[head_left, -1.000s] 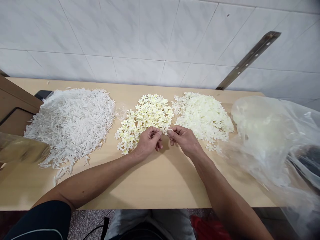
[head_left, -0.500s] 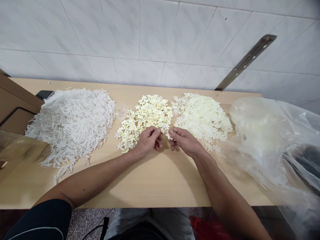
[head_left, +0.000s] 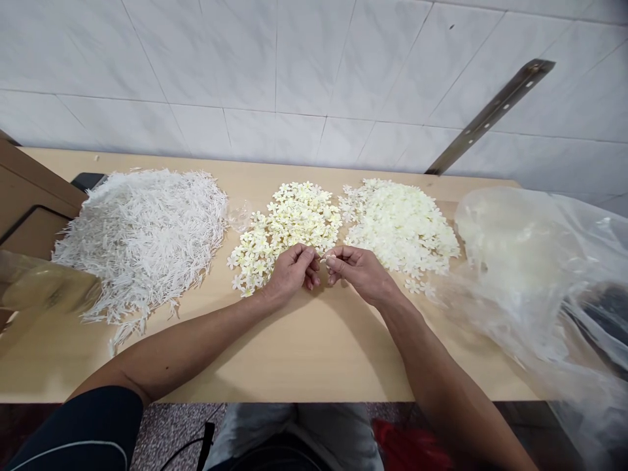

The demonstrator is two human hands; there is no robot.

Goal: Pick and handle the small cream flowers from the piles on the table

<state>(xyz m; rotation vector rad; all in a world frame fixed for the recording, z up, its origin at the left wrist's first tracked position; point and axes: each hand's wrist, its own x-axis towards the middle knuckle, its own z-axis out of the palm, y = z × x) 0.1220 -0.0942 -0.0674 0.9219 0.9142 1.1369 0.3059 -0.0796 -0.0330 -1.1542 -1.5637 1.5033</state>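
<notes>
My left hand (head_left: pixel 293 269) and my right hand (head_left: pixel 356 271) meet fingertip to fingertip over the wooden table (head_left: pixel 304 353), both pinched shut on a small white piece between them that is too small to name. Just behind the hands lies a pile of cream flowers with yellow centres (head_left: pixel 289 229). To its right spreads a pile of plain white flower petals (head_left: pixel 400 226). A large heap of thin white plastic stems (head_left: pixel 144 232) lies at the left.
A big clear plastic bag (head_left: pixel 540 288) covers the table's right end. A brown cardboard box (head_left: pixel 24 209) stands at the left edge, with a yellowish plastic sheet (head_left: pixel 44 288) below it. A metal strip (head_left: pixel 490 114) leans on the tiled wall.
The hands drew slightly apart half a second ago, then came back together so their fingertips touch. The view shifted a little; the piles stayed put.
</notes>
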